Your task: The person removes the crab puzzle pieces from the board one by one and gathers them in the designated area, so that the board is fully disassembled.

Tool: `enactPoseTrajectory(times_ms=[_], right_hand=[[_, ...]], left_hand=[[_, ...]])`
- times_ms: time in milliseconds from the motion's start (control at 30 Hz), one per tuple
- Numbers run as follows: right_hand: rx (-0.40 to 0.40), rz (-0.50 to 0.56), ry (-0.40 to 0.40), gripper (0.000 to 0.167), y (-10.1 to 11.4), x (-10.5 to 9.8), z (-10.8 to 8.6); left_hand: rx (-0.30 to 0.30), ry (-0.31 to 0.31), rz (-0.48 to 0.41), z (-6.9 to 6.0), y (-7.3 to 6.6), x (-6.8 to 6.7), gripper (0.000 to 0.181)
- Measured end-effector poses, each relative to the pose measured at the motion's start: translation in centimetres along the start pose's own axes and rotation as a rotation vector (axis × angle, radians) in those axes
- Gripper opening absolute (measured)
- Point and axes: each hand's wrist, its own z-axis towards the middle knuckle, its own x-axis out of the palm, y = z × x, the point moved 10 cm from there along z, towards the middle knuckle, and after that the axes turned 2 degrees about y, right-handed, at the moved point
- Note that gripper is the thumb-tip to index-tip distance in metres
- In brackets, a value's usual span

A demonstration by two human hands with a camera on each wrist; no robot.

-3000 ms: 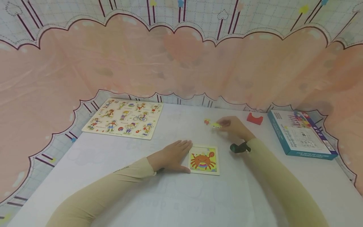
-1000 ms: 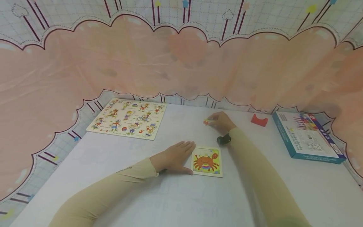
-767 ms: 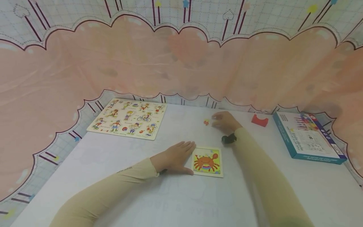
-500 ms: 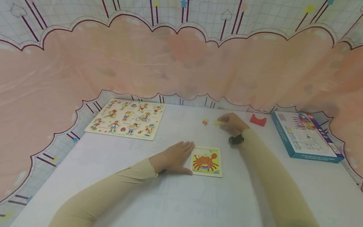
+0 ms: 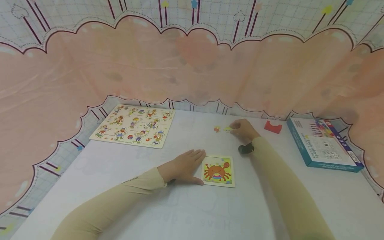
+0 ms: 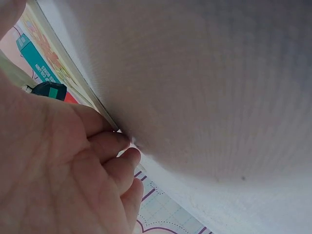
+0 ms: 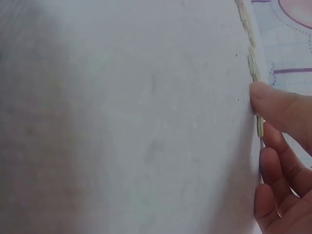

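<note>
My left hand (image 5: 183, 166) lies flat with its thumb and fingers along the left edge of a small square puzzle board (image 5: 218, 186), which carries a red crab picture on yellow. In the left wrist view its fingers (image 6: 109, 146) touch the board's edge. Farther back, my right hand (image 5: 244, 129) pinches a small yellow-green puzzle piece (image 5: 227, 129) lying on the table. Its thumb and fingers are at the thin piece (image 7: 260, 126) in the right wrist view. Just left of it lies a red-and-yellow piece (image 5: 217, 129).
A large peg puzzle board (image 5: 135, 126) with sports figures lies at the back left. At the back right are a red curved block (image 5: 273, 127) and a teal-sided box (image 5: 325, 143). A patterned cloth (image 5: 192, 70) hangs behind the white table (image 5: 180, 213).
My right hand has gone left to the red-and-yellow piece, let go, and come back right to the yellow-green one, which has shifted slightly left. My left hand stays at the crab board.
</note>
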Motion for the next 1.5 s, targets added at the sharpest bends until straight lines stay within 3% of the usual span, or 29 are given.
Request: enactPoseTrajectory(times_ms=[500,767,900,1100,1500], right_hand=[[0.014,0.015,0.017,0.036,0.0,0.4,0.4],[-0.083,0.016,-0.018,0.044,0.2,-0.5,-0.6],[-0.155,0.015,-0.021,0.044,0.8,-0.9,-2.0],[-0.202,0.018,0.028,0.043,2.1,-0.4,-5.1],[-0.371,-0.131,0.233,0.033,4.9,4.9,-10.4]], left_hand=[[0.007,0.006,0.0,0.0,0.0,0.1,0.103],[0.017,0.004,0.006,-0.1,-0.2,-0.1,0.102],[0.016,0.007,0.001,-0.2,-0.2,-0.2,0.102],[0.012,0.007,-0.007,-0.3,-0.2,-0.4,0.101],[0.005,0.018,-0.001,-0.1,-0.2,-0.2,0.101]])
